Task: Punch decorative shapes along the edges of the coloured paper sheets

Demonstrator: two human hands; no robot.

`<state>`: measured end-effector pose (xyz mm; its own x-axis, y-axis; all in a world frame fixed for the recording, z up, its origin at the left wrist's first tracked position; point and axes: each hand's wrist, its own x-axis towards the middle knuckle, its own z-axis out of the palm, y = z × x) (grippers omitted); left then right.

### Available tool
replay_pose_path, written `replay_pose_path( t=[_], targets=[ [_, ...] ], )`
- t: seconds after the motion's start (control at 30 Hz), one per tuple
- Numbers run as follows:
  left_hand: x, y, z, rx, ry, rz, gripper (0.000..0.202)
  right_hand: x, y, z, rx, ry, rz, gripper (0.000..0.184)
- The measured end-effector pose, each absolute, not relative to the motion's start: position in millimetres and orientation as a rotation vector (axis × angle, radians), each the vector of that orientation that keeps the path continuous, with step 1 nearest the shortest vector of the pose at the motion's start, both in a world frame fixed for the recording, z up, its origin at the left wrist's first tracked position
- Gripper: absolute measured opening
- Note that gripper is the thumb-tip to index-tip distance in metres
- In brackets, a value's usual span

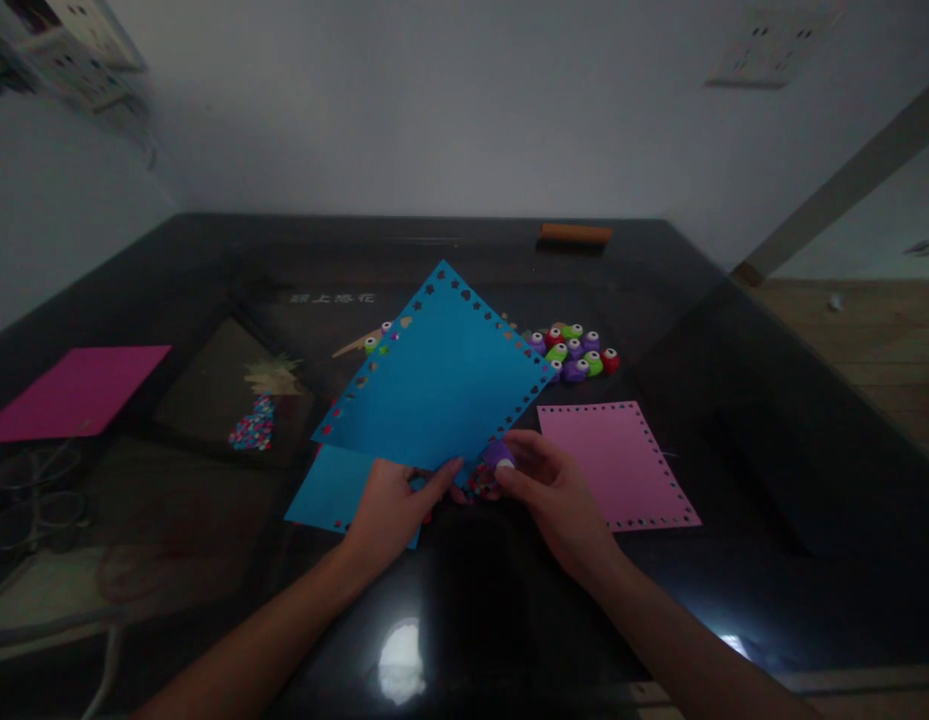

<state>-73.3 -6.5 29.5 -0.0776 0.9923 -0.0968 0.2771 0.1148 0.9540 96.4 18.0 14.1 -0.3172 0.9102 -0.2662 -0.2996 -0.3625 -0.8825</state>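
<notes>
Pinching blue punched paper toward the front edge of the desk, the left hand seemingly steadies its near corner for the purple craft punch the right hand grasps.

Blk glossy table w/ magenta sheet, lt. pink sheet, multicol. punches, long orange-brn obj. at back.

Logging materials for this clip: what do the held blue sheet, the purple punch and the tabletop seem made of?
Blue sheet: probably paper or thin card; matte, with shaped holes along its edges.
Purple punch: likely plastic, judging by its smooth, evenly coloured body.
Tabletop: dark, glossy, showing bright reflections; glass or polished stone, unclear.
</notes>
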Motion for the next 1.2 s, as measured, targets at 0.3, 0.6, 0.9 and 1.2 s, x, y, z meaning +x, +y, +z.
replay_pose_path(
  t=[0.3,0.6,0.9,1.2],
  targets=[
    [-74.2,-8.3,25.8,1.347,1.521,0.947,0.025,95.1,16.3,15.9,-1.064,-1.030,1.769,0.029],
    [-70.3,-7.5,29.5,1.369,1.555,0.998,0.021,92.9,16.2,15.7,-1.100,-1.076,1.761,0.026],
    [-69.3,-7.9,27.1,1.394,1.550,0.983,0.018,93.0,15.9,17.4,-1.086,-1.129,1.717,0.023],
    [-70.4,-7.2,25.5,1.349,1.545,0.947,0.021,92.6,16.7,15.4,-1.071,-1.106,1.723,0.025]
  ],
)
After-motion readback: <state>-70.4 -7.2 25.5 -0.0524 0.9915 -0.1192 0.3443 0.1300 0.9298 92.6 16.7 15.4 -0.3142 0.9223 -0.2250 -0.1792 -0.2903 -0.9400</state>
